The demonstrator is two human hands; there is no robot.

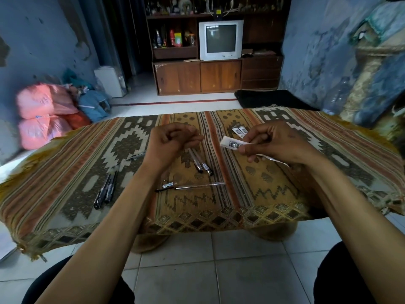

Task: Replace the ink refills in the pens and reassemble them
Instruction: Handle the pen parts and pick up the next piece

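Nearest on the patterned tabletop lies a clear pen barrel crosswise, its dark tip end touching a small printed label piece. Left of it, near the cloth's edge, rest two black pens side by side. Beyond the barrel, two more pens lie parallel, their upper ends reaching under the left hand.

The left hand hovers with fingers curled; it appears to pinch something thin at the fingertips (possibly a refill), but what exactly cannot be told. The right hand pinches a white refill packet, whose clear tail trails back under the wrist. Farther off, two small torn label pieces sit on the cloth.

Risks, as judged from this arrangement:
- Loose round parts on woven cloth near the edge may roll or be swept off by a forearm, since both arms cross above them.
- A slender refill drawn from the packet could bend or slip, because the grip is fingertip-only.
- Opened and unopened pens lie in separate groups without markers (easy to confuse), so an old refill might go back into a barrel.
- Ink could mark the cloth if a tip presses into the weave.

Beyond the tabletop stand a television and a wooden cabinet.
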